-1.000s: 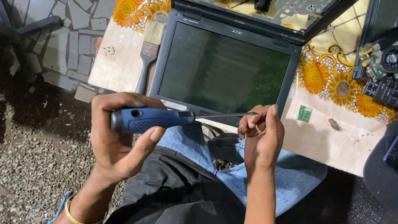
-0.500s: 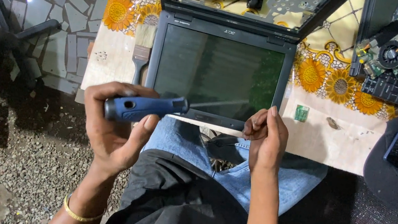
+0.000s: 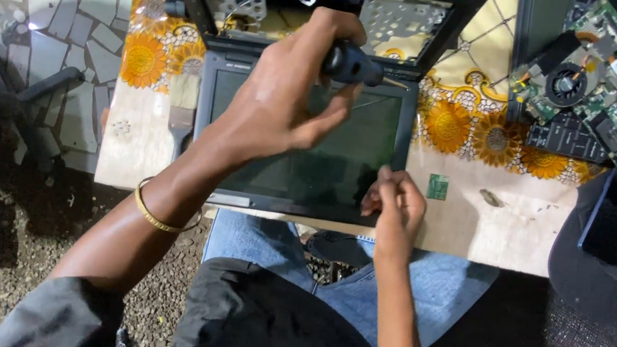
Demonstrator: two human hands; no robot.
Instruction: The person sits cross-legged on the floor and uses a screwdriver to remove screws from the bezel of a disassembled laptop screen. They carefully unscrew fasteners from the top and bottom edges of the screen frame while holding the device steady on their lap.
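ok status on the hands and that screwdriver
Left hand gripping dark blue-handled screwdriver above the laptop screen panel. Right hand pinched at the panel's lower right edge. Nothing blocking.

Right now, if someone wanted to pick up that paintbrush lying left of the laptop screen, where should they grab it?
Probably by the handle end of the paintbrush, coming from above on the table's left side. It lies flat on the cloth beside the screen panel, with open space to its left. The left hand, holding the screwdriver, reaches across nearby.
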